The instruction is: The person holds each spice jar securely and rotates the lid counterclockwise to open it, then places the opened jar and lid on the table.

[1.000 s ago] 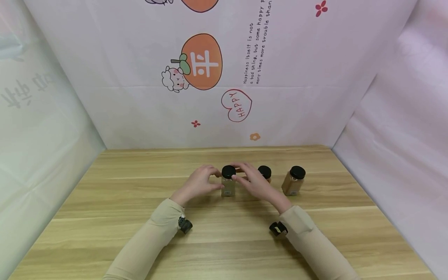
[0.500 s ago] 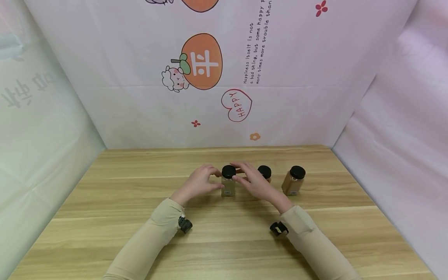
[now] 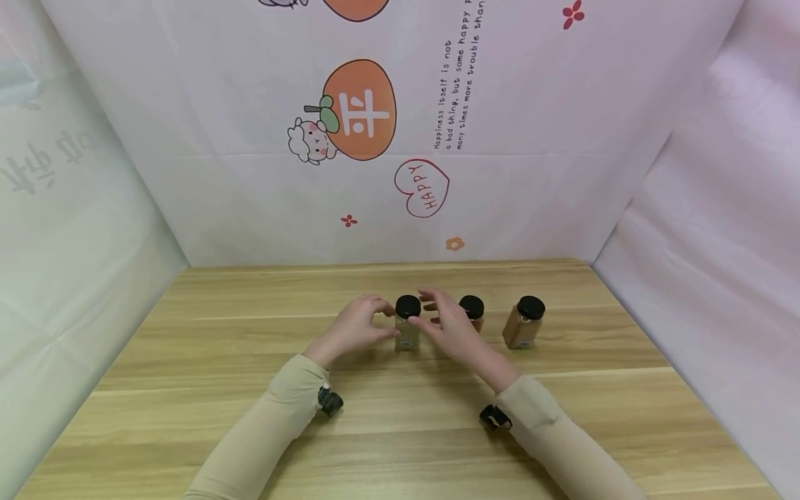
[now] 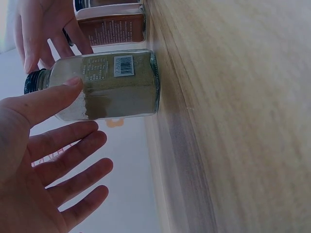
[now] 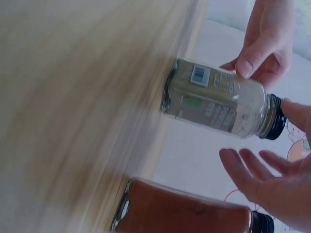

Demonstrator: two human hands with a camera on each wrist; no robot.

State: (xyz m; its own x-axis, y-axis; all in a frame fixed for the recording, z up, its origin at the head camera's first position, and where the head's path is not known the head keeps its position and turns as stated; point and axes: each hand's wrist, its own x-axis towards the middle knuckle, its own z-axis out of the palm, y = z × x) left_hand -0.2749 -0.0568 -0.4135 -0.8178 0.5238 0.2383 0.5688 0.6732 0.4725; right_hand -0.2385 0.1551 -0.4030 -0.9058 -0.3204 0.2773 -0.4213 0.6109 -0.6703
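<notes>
A glass spice jar (image 3: 407, 336) of greenish-brown powder stands upright on the table, its black lid (image 5: 276, 118) on. To its left is my left hand (image 3: 353, 326). In the left wrist view that hand's thumb (image 4: 53, 99) lies against the jar, while its other fingers are spread loosely beside the glass with a gap showing. My right hand (image 3: 451, 328) is at the jar's other side. Its thumb (image 5: 297, 114) is at the lid's edge, the remaining fingers apart from the lid and slightly bent. Neither hand visibly grips the jar.
Behind my right hand, a second black-lidded jar (image 3: 472, 307) of reddish-brown powder is partly hidden. A third jar (image 3: 523, 328) stands further right. White printed cloth (image 3: 262, 208) borders the wooden table (image 3: 400, 444) at the back and sides.
My right hand's fingers have spread away from the lid, and that hand has shifted slightly. The left hand and the jars have kept their places.
</notes>
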